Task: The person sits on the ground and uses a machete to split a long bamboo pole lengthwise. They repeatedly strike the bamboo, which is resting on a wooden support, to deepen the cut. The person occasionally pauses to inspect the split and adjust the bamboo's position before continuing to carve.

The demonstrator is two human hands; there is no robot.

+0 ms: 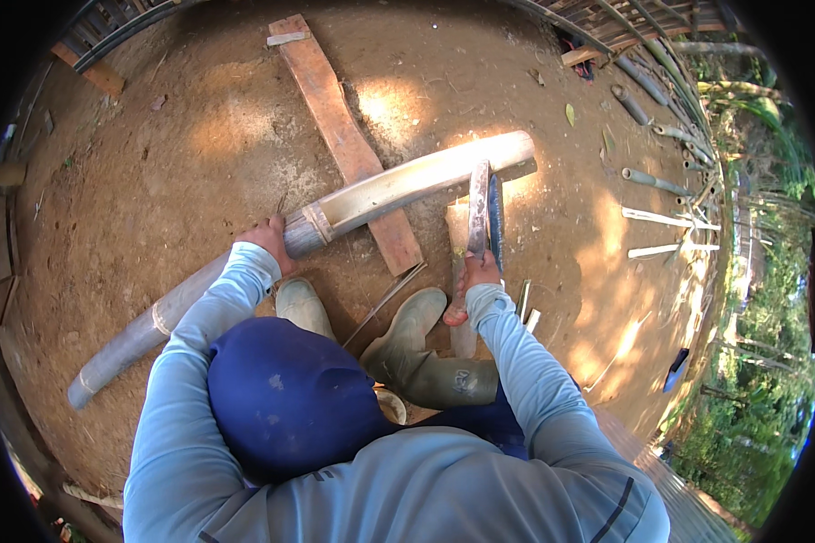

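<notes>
A long grey bamboo pole (195,294) runs slantwise from the lower left to the upper right. Its right section is cut open lengthwise, baring a pale hollow inside. My left hand (265,244) is closed around the pole, just left of the node where the opening starts. In my right hand (478,279) is a machete (477,213), gripped by its handle. Its broad blade points away from me, with the tip over or against the opened section; I cannot tell whether they touch. Right beside the blade shows a dark blue curved strip (495,217), partly hidden.
Under the bamboo lies a reddish-brown plank (335,122) on the bare soil. A wood piece (462,339) sits below my right hand. My boots (407,330) stand close to the plank's near end. Several cut bamboo lengths (656,181) lie to the right, and slatted structures border the far side.
</notes>
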